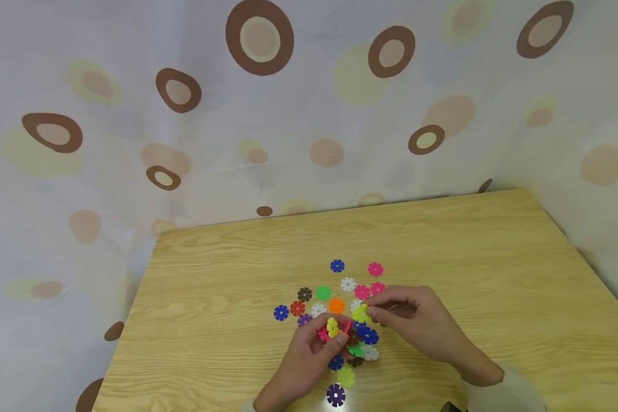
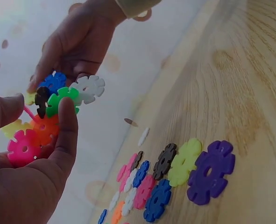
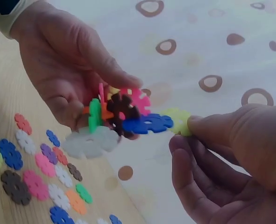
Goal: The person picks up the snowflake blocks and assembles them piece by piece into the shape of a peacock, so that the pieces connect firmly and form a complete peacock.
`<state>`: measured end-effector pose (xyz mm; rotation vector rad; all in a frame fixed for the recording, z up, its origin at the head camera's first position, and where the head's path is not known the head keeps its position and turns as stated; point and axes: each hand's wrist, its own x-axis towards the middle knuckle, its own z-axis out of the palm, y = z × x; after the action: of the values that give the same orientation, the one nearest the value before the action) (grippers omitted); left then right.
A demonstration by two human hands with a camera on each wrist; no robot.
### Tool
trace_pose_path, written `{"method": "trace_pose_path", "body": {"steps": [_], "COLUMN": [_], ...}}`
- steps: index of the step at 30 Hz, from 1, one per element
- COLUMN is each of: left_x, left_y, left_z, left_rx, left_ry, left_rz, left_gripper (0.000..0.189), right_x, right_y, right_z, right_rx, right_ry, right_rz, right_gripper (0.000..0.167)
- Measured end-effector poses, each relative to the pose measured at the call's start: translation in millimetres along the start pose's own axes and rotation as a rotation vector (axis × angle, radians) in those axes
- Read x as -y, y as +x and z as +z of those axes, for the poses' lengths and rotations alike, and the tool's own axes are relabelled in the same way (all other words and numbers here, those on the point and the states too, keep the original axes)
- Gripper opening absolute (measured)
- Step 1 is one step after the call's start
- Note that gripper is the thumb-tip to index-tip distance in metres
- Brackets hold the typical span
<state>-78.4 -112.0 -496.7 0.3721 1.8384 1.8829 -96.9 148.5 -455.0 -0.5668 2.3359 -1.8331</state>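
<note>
My left hand (image 1: 302,356) grips a cluster of notched plastic snowflake discs joined at their slots, held up over the table. In it are a pink disc (image 2: 23,148), an orange disc (image 2: 45,129), a green disc (image 2: 63,99), a brown disc (image 3: 123,111), a white disc (image 3: 92,141) and a blue disc (image 3: 148,123). With thumb and forefinger, my right hand (image 1: 427,323) pinches a yellow-green disc (image 3: 179,120) at the blue disc's outer edge. Another yellow disc (image 1: 332,327) shows between the left hand's fingers, which partly hide the cluster.
Loose discs lie spread on the wooden table (image 1: 211,286) beneath and beyond the hands, among them a purple disc (image 1: 336,395), a red disc (image 1: 297,308) and a dark blue disc (image 1: 337,265). A patterned cloth (image 1: 288,126) hangs behind the table's far edge.
</note>
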Motion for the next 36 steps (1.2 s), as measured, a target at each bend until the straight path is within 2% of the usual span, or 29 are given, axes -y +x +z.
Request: {"method": "trace_pose_path", "body": {"steps": [5,13,16,23,31,33,36], "left_x": [-2.3,-2.9,-2.2,1.6,5.4,4.1,1.4], "left_y": [-1.9,-3.0,-2.5,-2.0,-1.5,-1.7,-1.3], "left_z": [1.4,1.5,2.7,6.0,7.4,7.7,7.6], "left_rx": [0.008,0.015,0.023,0.01,-0.018,-0.024,-0.043], "left_ry": [-0.019,-0.018,-0.026,-0.032,-0.047,-0.045,-0.034], "left_rz": [0.005,0.021,0.06,0.123,0.192,0.189,0.13], "left_gripper": [0.033,0.032,0.031,0.029,0.024,0.024,0.026], "right_x": [7.8,11.2,12.4,17.6,20.1,19.8,18.6], "right_y": [1.6,0.6,0.5,-0.1,1.9,2.8,4.7], "right_z": [7.2,16.4,19.3,23.8,26.5,27.0,27.2], "right_rx": [0.01,-0.062,-0.089,-0.086,-0.068,-0.069,-0.067], "right_ry": [0.004,-0.1,-0.139,-0.182,-0.18,-0.182,-0.186], "right_rz": [0.056,-0.072,-0.104,-0.134,-0.088,-0.082,-0.075], "right_gripper": [0.013,0.011,0.013,0.015,0.012,0.009,0.008]}}
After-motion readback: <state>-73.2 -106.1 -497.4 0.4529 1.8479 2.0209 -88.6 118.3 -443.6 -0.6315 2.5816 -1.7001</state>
